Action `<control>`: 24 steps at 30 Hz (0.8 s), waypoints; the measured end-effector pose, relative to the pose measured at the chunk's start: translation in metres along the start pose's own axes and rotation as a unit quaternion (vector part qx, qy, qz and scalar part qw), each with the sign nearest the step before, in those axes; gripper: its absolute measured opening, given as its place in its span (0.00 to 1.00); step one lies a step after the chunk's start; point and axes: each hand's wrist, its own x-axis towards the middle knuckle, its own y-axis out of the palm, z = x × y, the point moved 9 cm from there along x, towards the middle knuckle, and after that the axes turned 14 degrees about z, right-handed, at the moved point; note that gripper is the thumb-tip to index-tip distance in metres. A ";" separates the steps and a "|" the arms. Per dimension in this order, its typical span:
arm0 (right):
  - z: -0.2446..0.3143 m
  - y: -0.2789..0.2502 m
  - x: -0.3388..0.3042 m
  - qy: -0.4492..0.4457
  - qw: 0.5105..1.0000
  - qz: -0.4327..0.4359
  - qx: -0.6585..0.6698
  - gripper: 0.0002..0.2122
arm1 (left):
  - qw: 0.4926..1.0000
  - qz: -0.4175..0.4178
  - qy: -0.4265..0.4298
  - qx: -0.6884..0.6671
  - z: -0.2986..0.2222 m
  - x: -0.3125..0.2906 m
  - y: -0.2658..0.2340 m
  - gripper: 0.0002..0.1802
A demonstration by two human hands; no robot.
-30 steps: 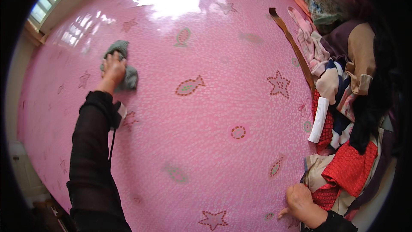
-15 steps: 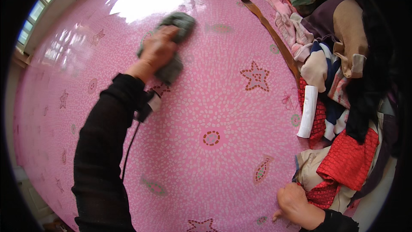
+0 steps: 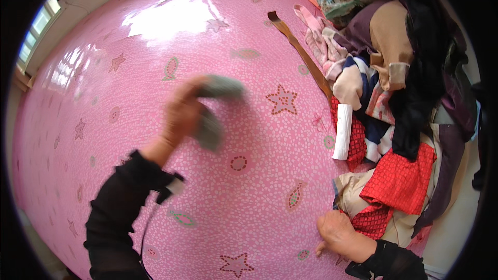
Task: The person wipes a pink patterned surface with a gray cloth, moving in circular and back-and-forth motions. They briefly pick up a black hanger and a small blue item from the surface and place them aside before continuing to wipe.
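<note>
In my left hand (image 3: pixel 181 111) is a folded grey-green cloth (image 3: pixel 222 87), its ends sticking out on the right side of the fingers. Hand and cloth are smeared by motion and appear slightly above the shiny pink patterned sheet (image 3: pixel 202 197). My right hand (image 3: pixel 342 233) leans on the sheet at the lower right, fingers curled under into a fist, with nothing visible in it. Beside it lie a beige garment (image 3: pixel 353 189) and a red patterned cloth (image 3: pixel 407 176); whether the hand touches them I cannot tell.
A heap of clothes (image 3: pixel 358 83) runs along the right side. At its left edge lie a long brown strap-like strip (image 3: pixel 303 57) and a white rolled or folded piece (image 3: pixel 342 132). A dark cable (image 3: pixel 144 233) hangs from my left wrist. A window (image 3: pixel 39 28) is at the upper left.
My left hand has come nearer with the grey-green cloth, from the far part of the sheet toward its middle. My right hand still leans in the same spot; the whole view has shifted slightly.
</note>
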 end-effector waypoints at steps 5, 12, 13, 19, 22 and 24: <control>-0.005 0.006 0.001 0.000 1.000 -0.002 0.000 0.29 | 0.813 -0.065 -0.339 0.469 0.118 -0.043 -0.220 0.29; -0.006 0.006 0.002 -0.021 1.000 -0.013 0.005 0.28 | 0.842 0.054 -0.292 0.451 0.181 0.044 -0.157 0.16; -0.006 0.006 0.003 -0.024 1.000 -0.013 0.003 0.28 | 0.863 0.055 -0.257 0.432 0.178 0.070 -0.119 0.15; -0.007 0.004 0.000 -0.035 0.999 -0.015 0.022 0.25 | 0.915 0.136 -0.119 0.361 0.093 0.160 0.103 0.27; -0.006 0.002 -0.001 -0.038 0.999 -0.014 0.033 0.24 | 0.935 0.249 -0.007 0.253 0.034 0.160 0.197 0.27; -0.007 0.001 -0.001 -0.041 0.998 -0.012 0.045 0.24 | 0.939 0.275 0.041 0.201 0.002 0.148 0.226 0.26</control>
